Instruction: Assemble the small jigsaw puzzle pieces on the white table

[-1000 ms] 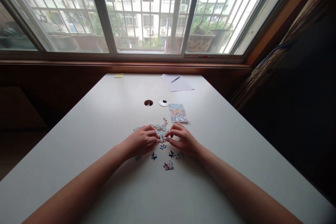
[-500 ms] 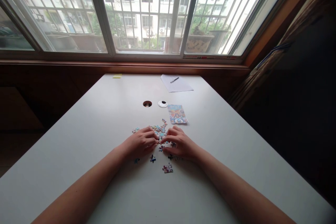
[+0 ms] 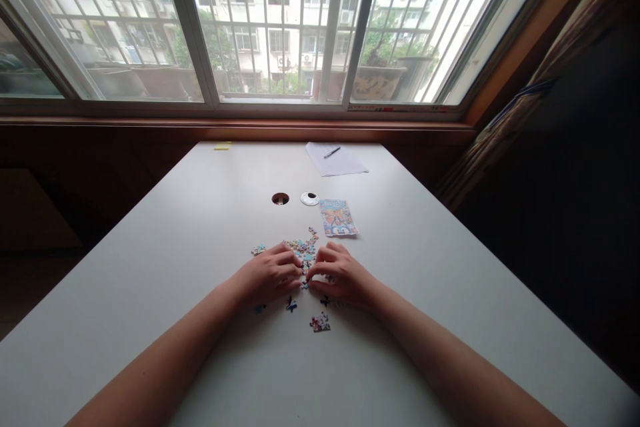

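I see left hand (image 3: 273, 272) and right hand (image 3: 340, 273) curled nearly closed, tips by puzzle piece (image 3: 305, 285) between; cannot tell if either grips. Looks like fitting step. Loose pieces (image 3: 301, 246) at twelve o'clock, puzzle chunk (image 3: 320, 322) at six on table (image 3: 165, 240). Next calls for gentle pinch.

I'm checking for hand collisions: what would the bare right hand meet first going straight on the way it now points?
For the right hand, probably the small, multicoloured, flat jigsaw piece just ahead, then the bare left hand; depth and contact are unclear.

right hand (image 3: 339, 272) nearer left hand (image 3: 273, 271), touching puzzle piece (image 3: 305, 285)
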Demonstrator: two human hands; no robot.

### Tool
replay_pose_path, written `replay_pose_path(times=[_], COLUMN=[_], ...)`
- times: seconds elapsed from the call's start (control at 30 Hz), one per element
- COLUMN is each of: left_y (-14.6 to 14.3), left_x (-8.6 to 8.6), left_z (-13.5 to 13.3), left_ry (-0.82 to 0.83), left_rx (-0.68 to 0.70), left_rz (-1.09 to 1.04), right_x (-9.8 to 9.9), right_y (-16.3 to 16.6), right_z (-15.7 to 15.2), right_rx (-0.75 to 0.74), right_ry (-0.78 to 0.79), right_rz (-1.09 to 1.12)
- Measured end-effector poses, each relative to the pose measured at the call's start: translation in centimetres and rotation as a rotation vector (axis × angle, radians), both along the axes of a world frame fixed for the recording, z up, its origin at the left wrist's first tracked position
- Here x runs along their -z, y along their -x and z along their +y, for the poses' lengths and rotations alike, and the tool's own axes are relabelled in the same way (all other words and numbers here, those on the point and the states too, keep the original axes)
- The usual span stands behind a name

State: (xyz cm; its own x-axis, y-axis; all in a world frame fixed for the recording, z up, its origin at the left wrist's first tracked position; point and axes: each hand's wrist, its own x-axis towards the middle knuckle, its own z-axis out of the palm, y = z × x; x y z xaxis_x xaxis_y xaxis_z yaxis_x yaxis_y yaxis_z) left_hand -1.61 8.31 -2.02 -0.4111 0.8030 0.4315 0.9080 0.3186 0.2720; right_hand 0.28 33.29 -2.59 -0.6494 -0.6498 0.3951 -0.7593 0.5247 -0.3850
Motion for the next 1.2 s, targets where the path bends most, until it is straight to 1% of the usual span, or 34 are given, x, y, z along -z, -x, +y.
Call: replay_pose_path(times=[0.47, 0.7, 1.2], left_y=[-0.08, -0.19, 0.04], left_x=[0.07, 0.05, -0.31], left_z=[0.05, 0.42, 0.60], left_ry=[0.004, -0.023, -0.033], left_rx=[-0.017, -0.038, 0.008], left_rz=[-0.021, -0.005, -0.015], right_x=[-0.06, -0.06, -0.37], right_y=[-0.07, -0.06, -0.06], right_z=[-0.02, -0.03, 0.11], right_rx=[0.020, 0.021, 0.032], right_ry=[-0.018, -0.019, -0.034], right_rz=[0.021, 0.033, 0.040])
